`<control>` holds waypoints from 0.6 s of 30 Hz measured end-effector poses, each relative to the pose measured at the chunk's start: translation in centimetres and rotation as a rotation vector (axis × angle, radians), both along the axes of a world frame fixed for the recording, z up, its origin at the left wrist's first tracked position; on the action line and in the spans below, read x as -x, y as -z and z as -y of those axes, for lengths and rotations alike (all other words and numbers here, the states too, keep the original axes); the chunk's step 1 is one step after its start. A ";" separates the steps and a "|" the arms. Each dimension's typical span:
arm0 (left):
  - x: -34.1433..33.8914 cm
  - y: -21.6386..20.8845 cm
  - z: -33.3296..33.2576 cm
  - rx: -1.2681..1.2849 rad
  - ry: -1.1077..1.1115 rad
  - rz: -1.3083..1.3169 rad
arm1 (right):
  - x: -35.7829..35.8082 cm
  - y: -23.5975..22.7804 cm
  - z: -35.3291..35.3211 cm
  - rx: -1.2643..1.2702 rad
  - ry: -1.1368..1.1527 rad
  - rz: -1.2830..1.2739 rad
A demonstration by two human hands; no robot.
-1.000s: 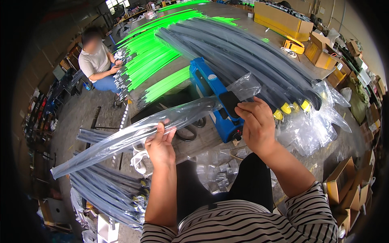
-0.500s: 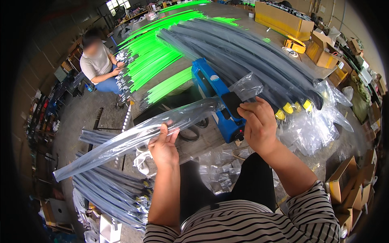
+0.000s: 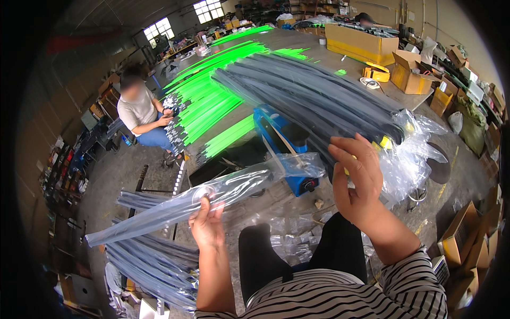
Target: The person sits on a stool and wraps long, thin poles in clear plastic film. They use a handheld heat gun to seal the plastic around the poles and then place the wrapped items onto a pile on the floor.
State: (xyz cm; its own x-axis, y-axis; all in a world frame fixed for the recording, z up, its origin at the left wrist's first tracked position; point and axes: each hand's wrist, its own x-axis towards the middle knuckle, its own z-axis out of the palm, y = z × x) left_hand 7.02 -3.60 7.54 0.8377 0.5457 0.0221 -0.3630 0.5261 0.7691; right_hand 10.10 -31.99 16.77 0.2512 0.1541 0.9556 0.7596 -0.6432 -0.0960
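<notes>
My left hand (image 3: 208, 226) pinches a long clear plastic sleeve (image 3: 234, 186) between thumb and fingers. Something long and dark grey lies inside the sleeve, which slants from lower left to the middle. Its loose, crinkled right end lies across the front of a blue heat sealer (image 3: 302, 186). The sealer's blue arm (image 3: 270, 121) appears lifted off its base. To the right of the sealer my right hand (image 3: 358, 173) is raised with fingers extended and apart, holding nothing. Beyond it lies a big stack of bagged dark grey lengths (image 3: 303, 80) with yellow ends (image 3: 386, 142).
Bright green rods (image 3: 212, 106) with dark tips spread across the far table, where a seated person (image 3: 141, 114) handles some. More bagged lengths (image 3: 151, 260) lie low at left. Cardboard boxes (image 3: 411, 74) line the right; plastic scraps (image 3: 297, 242) lie below my knees.
The sealer's arm has risen, and my right hand has left it, moving right and opening. The sleeve's end has come out from the sealer toward me. My left hand keeps its grip.
</notes>
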 end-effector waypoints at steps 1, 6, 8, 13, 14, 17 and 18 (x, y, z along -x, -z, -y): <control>0.9 -0.4 0.1 0.013 -0.032 0.005 | 0.6 -0.5 -0.1 0.030 -0.029 0.014; 5.3 -2.7 3.2 -0.048 0.068 0.112 | 4.3 -0.8 -3.5 0.508 -0.194 -0.223; 6.2 -3.9 4.8 -0.116 0.102 0.146 | 5.0 0.4 -4.5 0.709 -0.087 -0.200; 5.0 -5.6 7.1 -0.314 0.327 0.146 | 3.7 -1.2 -0.7 0.844 0.198 -0.300; 5.1 -6.3 7.1 -0.359 0.335 0.086 | 3.3 -2.3 0.5 0.881 0.308 -0.305; 6.2 -5.3 5.4 -0.587 0.275 0.084 | 0.6 -5.0 4.3 0.768 0.571 -0.258; 6.6 -5.0 4.6 -0.594 0.289 0.041 | -0.3 -6.3 5.8 0.701 0.591 -0.250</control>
